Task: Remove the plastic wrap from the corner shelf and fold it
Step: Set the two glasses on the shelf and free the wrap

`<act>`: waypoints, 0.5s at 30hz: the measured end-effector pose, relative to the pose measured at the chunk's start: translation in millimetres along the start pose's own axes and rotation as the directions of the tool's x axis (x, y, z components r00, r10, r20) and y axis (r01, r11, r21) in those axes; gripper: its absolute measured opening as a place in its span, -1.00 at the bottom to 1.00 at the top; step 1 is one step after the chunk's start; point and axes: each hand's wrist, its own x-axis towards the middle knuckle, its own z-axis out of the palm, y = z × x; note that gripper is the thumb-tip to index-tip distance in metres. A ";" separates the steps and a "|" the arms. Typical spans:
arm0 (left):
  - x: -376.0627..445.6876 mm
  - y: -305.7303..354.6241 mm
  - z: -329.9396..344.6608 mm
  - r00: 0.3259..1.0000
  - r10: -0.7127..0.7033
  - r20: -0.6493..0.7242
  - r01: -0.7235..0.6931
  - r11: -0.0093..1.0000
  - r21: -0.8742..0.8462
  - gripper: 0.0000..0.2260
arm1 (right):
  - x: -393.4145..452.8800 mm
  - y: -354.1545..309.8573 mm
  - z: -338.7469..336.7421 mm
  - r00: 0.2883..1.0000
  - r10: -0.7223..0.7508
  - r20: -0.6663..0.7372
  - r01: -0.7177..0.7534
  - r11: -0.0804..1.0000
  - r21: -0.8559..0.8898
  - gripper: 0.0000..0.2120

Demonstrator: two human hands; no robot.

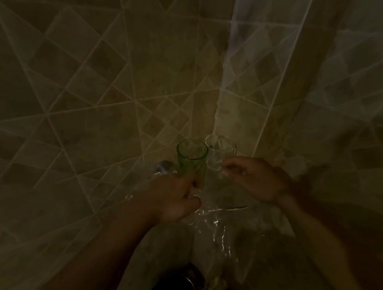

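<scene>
Plastic wrap (pixel 217 226): clear, crumpled film, glinting; hangs below and between the two hands, one edge running up to the left hand.
Corner shelf (pixel 231 203): dim ledge in the tiled corner, directly beneath both hands; its outline is hard to make out.
Left hand (pixel 177 197): fingers curled closed, pinching the film at its upper edge.
Right hand (pixel 254 179): fingers bent, loosely cupped; whether it grips the film or the clear glass, cannot tell.
Green glass (pixel 192 157): upright, just above the left hand.
Clear glass (pixel 221 151): upright, touching the green glass, just above the right fingertips.
Tiled wall (pixel 86 83): diamond pattern, behind everything.
</scene>
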 end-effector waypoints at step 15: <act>54.4 -10.4 25.1 0.883 -0.180 -0.434 0.320 0.907 0.274 -0.75 | 82.8 37.0 16.3 0.992 -0.120 0.039 0.117 0.764 -0.635 -0.77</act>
